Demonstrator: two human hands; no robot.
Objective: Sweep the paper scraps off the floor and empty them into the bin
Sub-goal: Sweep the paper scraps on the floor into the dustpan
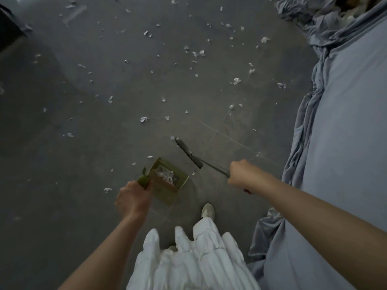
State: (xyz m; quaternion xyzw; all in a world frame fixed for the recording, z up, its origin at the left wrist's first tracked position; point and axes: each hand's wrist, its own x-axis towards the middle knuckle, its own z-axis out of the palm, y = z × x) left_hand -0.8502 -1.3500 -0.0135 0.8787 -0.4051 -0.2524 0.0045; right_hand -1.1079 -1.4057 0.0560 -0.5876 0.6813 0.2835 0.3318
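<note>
The left hand has its fingers wrapped round the green dustpan handle — white scraps already lie in the pan. The right hand grips the grey broom. Paper scraps litter the floor ahead — no bin is in view.

White paper scraps lay scattered across the floor, mostly well ahead of both hands. A green dustpan, gripped in the left hand, held collected scraps. The grey brush, held by the right hand, angled forward-left.
</note>
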